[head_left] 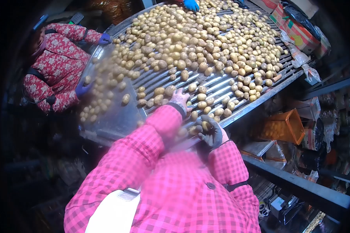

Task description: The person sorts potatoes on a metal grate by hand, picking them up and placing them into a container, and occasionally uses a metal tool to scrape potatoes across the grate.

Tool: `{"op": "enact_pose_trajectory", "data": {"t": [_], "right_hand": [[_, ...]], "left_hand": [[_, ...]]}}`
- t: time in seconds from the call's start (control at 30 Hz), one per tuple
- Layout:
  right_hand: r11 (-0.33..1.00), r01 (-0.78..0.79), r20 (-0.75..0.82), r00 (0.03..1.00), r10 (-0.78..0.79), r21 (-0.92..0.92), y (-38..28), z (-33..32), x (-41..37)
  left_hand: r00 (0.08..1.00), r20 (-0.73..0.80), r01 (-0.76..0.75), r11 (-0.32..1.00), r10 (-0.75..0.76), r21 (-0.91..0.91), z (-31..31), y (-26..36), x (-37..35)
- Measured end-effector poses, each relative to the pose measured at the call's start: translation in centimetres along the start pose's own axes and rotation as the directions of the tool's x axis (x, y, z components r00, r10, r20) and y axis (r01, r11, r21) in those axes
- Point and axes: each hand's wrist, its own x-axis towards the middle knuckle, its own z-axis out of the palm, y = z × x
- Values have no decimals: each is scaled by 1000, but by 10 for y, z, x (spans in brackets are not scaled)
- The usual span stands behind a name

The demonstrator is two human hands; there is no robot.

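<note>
My left hand (179,99), in a light pinkish glove, reaches over the slatted metal rack (217,82) with its fingers apart. Potatoes lie right around it, with one potato (169,90) just beside the fingers. A dark grey glove covers my right hand (213,134) near the front edge of the rack. Its fingers curl round a potato (206,126). A large heap of potatoes (190,42) spreads over the far part of the rack. More potatoes (101,97) lie on the smooth metal chute (122,110) at the left, partly blurred.
A co-worker in a red floral jacket (62,62) stands at the left, purple-gloved hands at the chute. Another person's blue glove (191,5) shows at the far edge. An orange crate (284,127) and a metal rail (299,184) are at the right; cardboard boxes (299,33) stand behind.
</note>
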Motion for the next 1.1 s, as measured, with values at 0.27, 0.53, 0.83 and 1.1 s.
{"op": "enact_pose_trajectory", "data": {"t": [0.27,0.53,0.83,1.1], "right_hand": [[990,16,256,965,-51,138,1,-7,10],[858,157,262,912,-316,489,25,20,36],[865,-32,565,769,-298,501,33,25,55],[965,-52,517,851,-91,256,22,9,40]], "left_hand": [[970,-242,-52,978,2,-201,-12,18,-15],[935,-59,-354,933,351,-57,-53,89,-80],[881,-224,-463,856,416,-231,-102,69,-92],[822,-297,453,874,-486,-176,-43,-148,-58]]}}
